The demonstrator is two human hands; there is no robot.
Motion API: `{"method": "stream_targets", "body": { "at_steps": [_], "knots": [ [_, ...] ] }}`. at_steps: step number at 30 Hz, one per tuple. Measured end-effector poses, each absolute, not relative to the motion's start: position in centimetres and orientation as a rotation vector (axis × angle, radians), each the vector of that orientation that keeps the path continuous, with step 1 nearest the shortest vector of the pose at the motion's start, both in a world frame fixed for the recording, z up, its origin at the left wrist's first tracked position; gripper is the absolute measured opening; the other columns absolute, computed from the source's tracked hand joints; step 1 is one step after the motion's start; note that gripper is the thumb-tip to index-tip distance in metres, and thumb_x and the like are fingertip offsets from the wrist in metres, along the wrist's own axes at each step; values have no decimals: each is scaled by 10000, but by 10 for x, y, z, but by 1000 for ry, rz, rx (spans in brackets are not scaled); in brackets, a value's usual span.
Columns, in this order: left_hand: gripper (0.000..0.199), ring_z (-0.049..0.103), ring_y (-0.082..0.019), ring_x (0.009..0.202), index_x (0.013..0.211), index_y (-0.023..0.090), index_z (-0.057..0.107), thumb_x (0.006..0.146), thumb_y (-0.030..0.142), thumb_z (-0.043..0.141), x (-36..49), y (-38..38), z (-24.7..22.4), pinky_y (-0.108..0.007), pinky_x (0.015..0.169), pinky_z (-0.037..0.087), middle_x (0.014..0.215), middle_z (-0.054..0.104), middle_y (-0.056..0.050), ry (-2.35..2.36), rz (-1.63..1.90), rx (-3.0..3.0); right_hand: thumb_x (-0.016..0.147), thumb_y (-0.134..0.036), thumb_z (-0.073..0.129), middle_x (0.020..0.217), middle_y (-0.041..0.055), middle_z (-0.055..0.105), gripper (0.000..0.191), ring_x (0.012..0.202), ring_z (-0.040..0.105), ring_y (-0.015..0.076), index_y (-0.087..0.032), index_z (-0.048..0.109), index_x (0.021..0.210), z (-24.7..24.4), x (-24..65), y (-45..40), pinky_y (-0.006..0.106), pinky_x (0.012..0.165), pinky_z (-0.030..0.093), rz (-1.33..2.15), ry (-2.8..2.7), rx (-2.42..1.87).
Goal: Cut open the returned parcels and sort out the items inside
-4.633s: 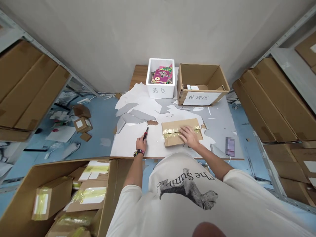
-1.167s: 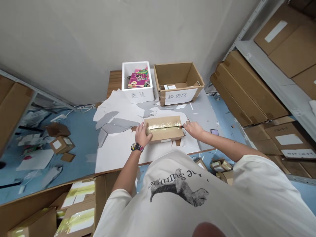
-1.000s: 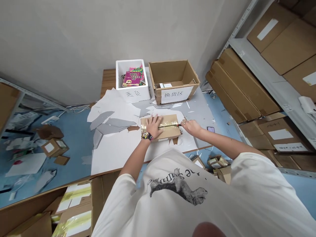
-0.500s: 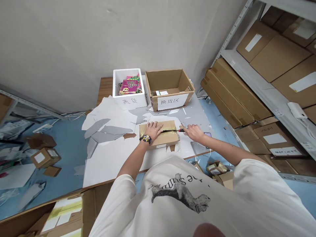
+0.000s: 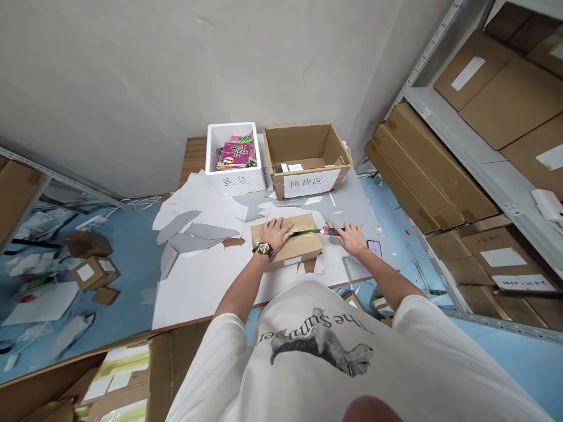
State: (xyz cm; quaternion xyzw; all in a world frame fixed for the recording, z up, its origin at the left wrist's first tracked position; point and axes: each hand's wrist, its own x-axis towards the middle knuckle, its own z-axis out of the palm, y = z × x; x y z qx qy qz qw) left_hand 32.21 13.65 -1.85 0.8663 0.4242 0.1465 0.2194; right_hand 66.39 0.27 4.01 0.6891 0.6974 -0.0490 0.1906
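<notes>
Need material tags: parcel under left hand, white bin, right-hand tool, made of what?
Parcel: matte brown cardboard, judging by colour and flat faces; its yellowish tape is glossy, probably plastic.
White bin: likely polystyrene foam, matte, from its thick, rounded walls.
Tool: perhaps plastic, from red-and-black colouring; finish unclear.

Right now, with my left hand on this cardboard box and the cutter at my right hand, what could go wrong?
The cutter at your right hand points toward your left hand on the cardboard box. If it slipped along the dark gap in the taped seam, it might nick that hand, though the blade is too small to make out.

The phone lies close beside your right wrist, so a backward sweep could knock it.
</notes>
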Motion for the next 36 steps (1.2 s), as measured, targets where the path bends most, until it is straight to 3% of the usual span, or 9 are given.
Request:
{"method": "stream_targets", "body": {
  "at_steps": [13, 18, 23, 26, 29, 31, 36],
  "knots": [
    [509, 512, -417, 1486, 1566, 398, 751, 1151, 549, 498, 323, 134, -13, -611, 1285, 337, 1629, 634, -158, 1209, 352, 2431, 1215, -496, 295, 1497, 233, 666, 646, 1265, 580, 370, -250, 433, 1796, 45, 653, -3, 417, 1029, 411, -248, 2044, 1851],
    [519, 530, -421, 1469, 1561, 365, 759, 1152, 540, 491, 322, 136, -12, -608, 1288, 334, 1617, 643, -171, 1201, 369, 2438, 1220, -491, 263, 1537, 231, 642, 646, 1298, 599, 368, -269, 370, 1817, 45, 645, 1, 421, 1055, 433, -240, 2015, 1917],
    [484, 525, -405, 1511, 1543, 371, 768, 1136, 503, 542, 317, 134, -13, -598, 1315, 326, 1633, 647, -152, 1163, 376, 2398, 1223, -454, 283, 1543, 288, 637, 652, 1292, 633, 388, -185, 375, 1810, 49, 694, 10, 420, 1012, 486, -195, 1642, 2252],
    [463, 483, -426, 1565, 1517, 348, 779, 1109, 471, 597, 319, 125, -12, -650, 1359, 233, 1673, 621, -149, 1181, 410, 2415, 1232, -436, 269, 1495, 239, 710, 613, 1244, 690, 349, -197, 473, 1759, 43, 720, 9, 379, 989, 508, -312, 1738, 2445],
    [434, 528, -394, 1519, 1479, 325, 786, 1123, 424, 558, 330, 108, -10, -638, 1374, 199, 1629, 657, -135, 1146, 420, 2426, 1216, -420, 309, 1330, 157, 806, 582, 1132, 746, 301, -211, 576, 1688, 24, 717, 4, 335, 938, 542, -675, 1935, 2525],
    [463, 571, -373, 1451, 1487, 306, 767, 1086, 497, 636, 340, 95, -7, -597, 1368, 231, 1559, 688, -136, 1101, 351, 2428, 1192, -461, 351, 1115, 110, 834, 584, 985, 757, 278, -199, 646, 1622, 10, 707, 1, 322, 862, 561, -1000, 2001, 2547],
    [966, 554, -427, 1413, 1568, 241, 654, 755, 655, 970, 369, 76, -1, -674, 1353, 184, 1506, 668, -171, 1201, 52, 2398, 1068, -667, 534, 689, 5, 679, 592, 605, 608, 192, -179, 812, 1254, -1, 701, -3, 274, 617, 493, -1771, 1955, 2373]
  ]
}}
